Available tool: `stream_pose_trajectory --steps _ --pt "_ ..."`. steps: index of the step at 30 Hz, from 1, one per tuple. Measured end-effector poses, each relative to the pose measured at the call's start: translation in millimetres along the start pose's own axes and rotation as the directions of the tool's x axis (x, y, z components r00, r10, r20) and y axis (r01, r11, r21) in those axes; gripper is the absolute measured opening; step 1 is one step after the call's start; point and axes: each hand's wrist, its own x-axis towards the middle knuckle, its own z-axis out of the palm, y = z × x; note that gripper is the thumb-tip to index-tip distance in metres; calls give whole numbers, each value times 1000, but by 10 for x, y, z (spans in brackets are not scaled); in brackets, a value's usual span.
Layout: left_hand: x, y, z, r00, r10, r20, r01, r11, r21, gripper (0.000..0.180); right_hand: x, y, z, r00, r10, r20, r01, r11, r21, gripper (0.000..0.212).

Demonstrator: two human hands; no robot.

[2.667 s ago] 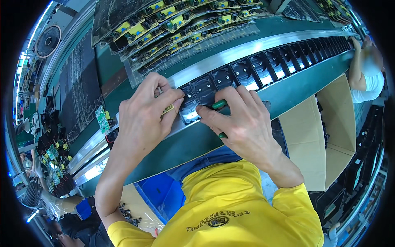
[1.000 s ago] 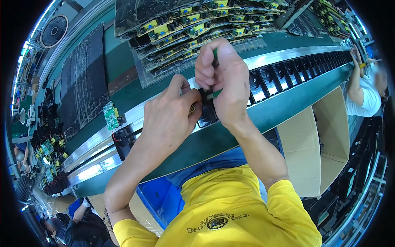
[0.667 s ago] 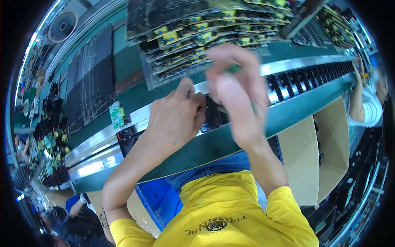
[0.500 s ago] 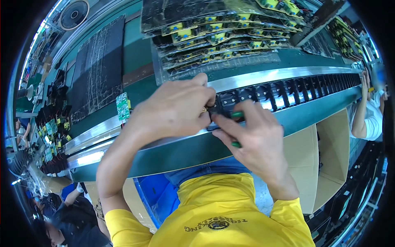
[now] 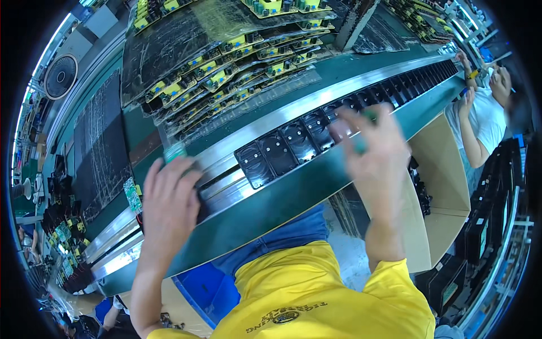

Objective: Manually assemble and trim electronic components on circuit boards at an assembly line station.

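My left hand point(image 5: 169, 198) is at the left part of the metal rail, fingers curled over a dark, blurred case point(image 5: 208, 199). A small green piece point(image 5: 174, 151), too smeared to name, shows just past its fingertips. My right hand point(image 5: 375, 150) is raised over the near edge of the bench, smeared by motion. It is closed on a hand tool with two green handles point(image 5: 361, 146); the tool's jaws cannot be made out. A row of black plastic cases point(image 5: 276, 152) with small screws lies along the rail, between and beyond my hands.
Stacked sheets of yellow-and-black circuit boards point(image 5: 226, 73) stand behind the rail point(image 5: 226, 161). A green circuit board point(image 5: 132, 195) with red wires lies left of my left hand. An open cardboard box point(image 5: 446, 226) stands below right. Another person point(image 5: 480, 121) is at the far right.
My hands have come apart: the left moved left along the rail with the dark case, the right moved right with the green-handled tool. The whole view has turned and shifted.
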Motion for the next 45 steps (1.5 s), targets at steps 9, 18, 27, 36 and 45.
stream_pose_trajectory --steps 9,18,27,36,45 --pt "-701 -429 -578 984 -170 50 151 950 274 33 328 1063 246 943 332 -11 -323 909 -261 28" --pt "1819 -25 -496 927 115 -358 -84 991 102 31 201 683 204 975 214 63 -201 964 -175 28" --pt "2916 89 -258 962 -13 -271 29 998 56 29 152 500 69 982 173 -76 -169 984 49 27" --pt "2688 -385 -833 970 -50 239 31 996 82 27 42 490 50 990 144 0 -141 968 206 25" --pt "2414 -600 -830 990 115 87 -118 993 25 38 52 146 -124 998 43 -37 -26 925 378 25"
